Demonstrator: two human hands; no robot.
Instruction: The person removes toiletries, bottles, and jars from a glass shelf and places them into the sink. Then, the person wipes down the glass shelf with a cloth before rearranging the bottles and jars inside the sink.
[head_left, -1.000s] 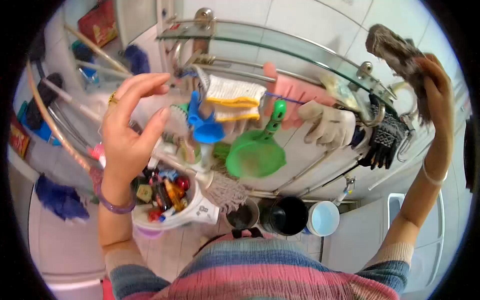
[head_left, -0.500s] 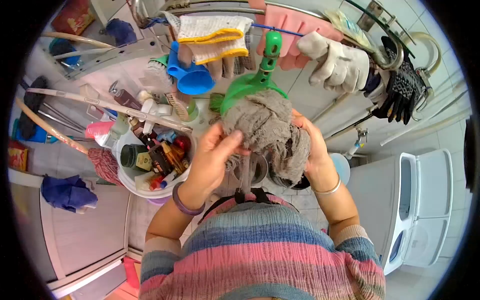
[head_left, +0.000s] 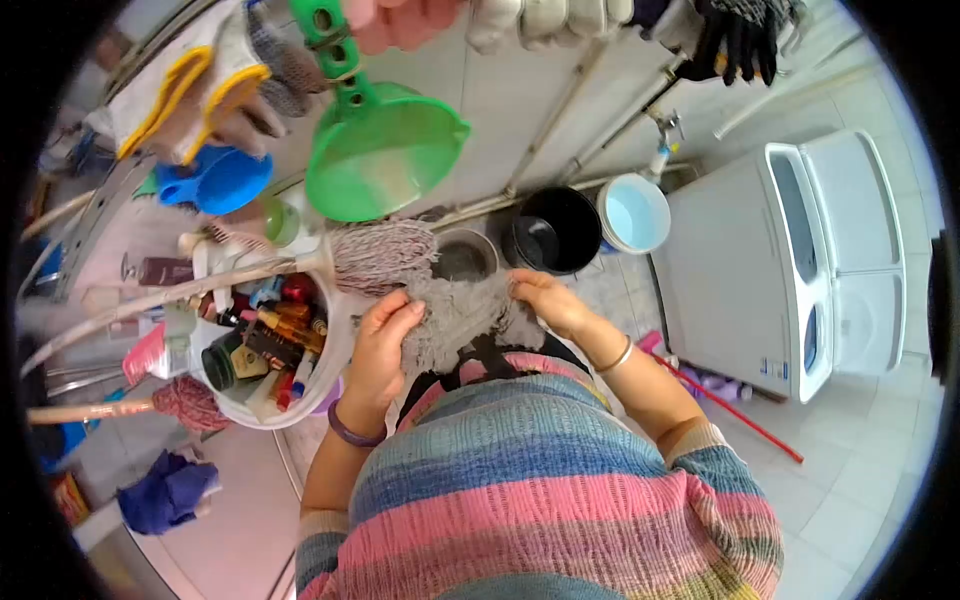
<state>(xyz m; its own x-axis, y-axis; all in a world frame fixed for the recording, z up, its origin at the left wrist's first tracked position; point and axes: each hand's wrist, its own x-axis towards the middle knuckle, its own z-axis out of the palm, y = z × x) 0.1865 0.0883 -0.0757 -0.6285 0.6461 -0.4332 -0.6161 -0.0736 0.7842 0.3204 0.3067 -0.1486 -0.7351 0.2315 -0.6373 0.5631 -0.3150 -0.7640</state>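
Note:
A grey rag (head_left: 455, 318) hangs in front of my body, spread between my two hands. My left hand (head_left: 385, 335) pinches its left edge, thumb against fingers. At its upper right corner, my right hand (head_left: 545, 298) holds the cloth with closed fingers. Just beyond the rag are a mop head (head_left: 380, 255) and a grey bucket (head_left: 465, 256). A black bucket (head_left: 553, 232) and a white bucket with light blue inside (head_left: 636, 215) stand to the right of it.
A green scoop (head_left: 385, 155), a blue scoop (head_left: 225, 180) and gloves (head_left: 190, 105) hang above. On the left is a white basin (head_left: 335, 365) of bottles. A white washing machine (head_left: 720, 270) stands right, with a red stick (head_left: 730, 410) on the floor.
My right hand has brought the rag down from the upper right, and my left hand has taken hold of it. Both hands are now lower, with the cloth spread out. The view has tilted down.

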